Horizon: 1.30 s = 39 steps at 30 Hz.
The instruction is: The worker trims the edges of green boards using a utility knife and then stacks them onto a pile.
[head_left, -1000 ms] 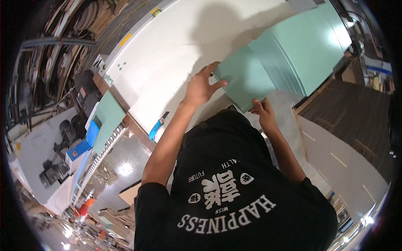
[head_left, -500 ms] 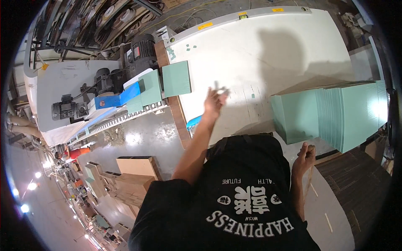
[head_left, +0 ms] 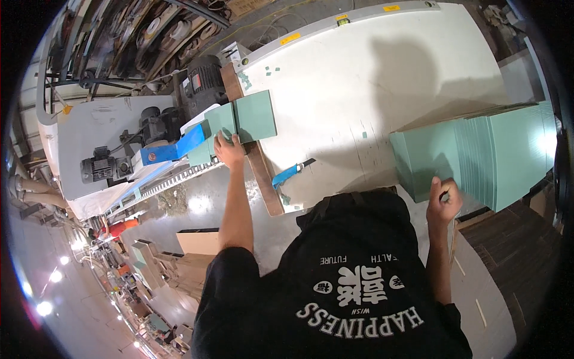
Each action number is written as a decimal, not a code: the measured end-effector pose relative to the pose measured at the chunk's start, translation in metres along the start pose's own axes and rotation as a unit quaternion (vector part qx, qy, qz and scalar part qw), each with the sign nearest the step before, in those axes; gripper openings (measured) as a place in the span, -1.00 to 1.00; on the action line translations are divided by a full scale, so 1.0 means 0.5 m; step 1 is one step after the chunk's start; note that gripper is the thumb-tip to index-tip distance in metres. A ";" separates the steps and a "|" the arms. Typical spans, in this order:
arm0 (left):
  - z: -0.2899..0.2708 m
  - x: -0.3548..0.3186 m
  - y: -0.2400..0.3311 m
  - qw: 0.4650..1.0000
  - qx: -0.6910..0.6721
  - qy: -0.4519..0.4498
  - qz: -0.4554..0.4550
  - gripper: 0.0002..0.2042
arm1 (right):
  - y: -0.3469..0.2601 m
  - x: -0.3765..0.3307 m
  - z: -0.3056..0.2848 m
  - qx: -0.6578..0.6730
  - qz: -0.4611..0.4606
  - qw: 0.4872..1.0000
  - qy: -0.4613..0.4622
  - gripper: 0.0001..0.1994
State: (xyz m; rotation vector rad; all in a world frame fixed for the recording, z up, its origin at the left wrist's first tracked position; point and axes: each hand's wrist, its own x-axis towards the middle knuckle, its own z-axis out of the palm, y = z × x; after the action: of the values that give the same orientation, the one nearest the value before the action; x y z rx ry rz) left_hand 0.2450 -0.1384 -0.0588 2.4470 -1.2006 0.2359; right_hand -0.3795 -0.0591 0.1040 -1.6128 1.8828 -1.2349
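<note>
My left hand [head_left: 229, 149] reaches out to the machine's feed at the left edge of the white table [head_left: 359, 78]. It presses on a pale green sheet [head_left: 254, 116] that lies across a wooden strip [head_left: 263, 173] beside the blue guard [head_left: 179, 146]. My right hand [head_left: 443, 200] is curled against the near corner of a fanned stack of green sheets [head_left: 496, 155] on the right of the table. Whether it grips a sheet is hidden by the fingers.
A blue-handled tool [head_left: 286, 175] lies on the table's near edge. A grey machine with motors [head_left: 149, 128] stands to the left. Cardboard boxes [head_left: 197, 242] sit on the shiny floor below, and brown boards [head_left: 508, 251] lie at the lower right.
Both hands were on a green sheet at the stack. My left hand has since swung left to the machine's feed, and my right hand dropped, then rose back to the stack's corner.
</note>
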 end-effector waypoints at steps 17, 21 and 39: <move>0.029 -0.092 0.104 0.985 0.108 -0.109 0.082 -0.24 | 0.083 0.019 0.050 -0.147 -0.111 0.982 0.030 -0.59; 0.027 -0.125 0.134 0.978 0.099 -0.132 0.126 -0.29 | 0.084 0.019 0.048 -0.137 -0.111 0.984 0.030 -0.61; 0.145 -0.072 0.193 0.553 -0.538 -0.224 -0.596 -0.58 | 0.081 0.020 0.046 -0.150 -0.108 0.982 0.038 -0.61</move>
State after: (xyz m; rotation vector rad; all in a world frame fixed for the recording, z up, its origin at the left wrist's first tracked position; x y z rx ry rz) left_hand 0.1449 -0.1963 -0.1090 1.5506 0.4603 -1.1926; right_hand -0.3892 -0.0785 0.0617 -1.9986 2.0659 -1.1509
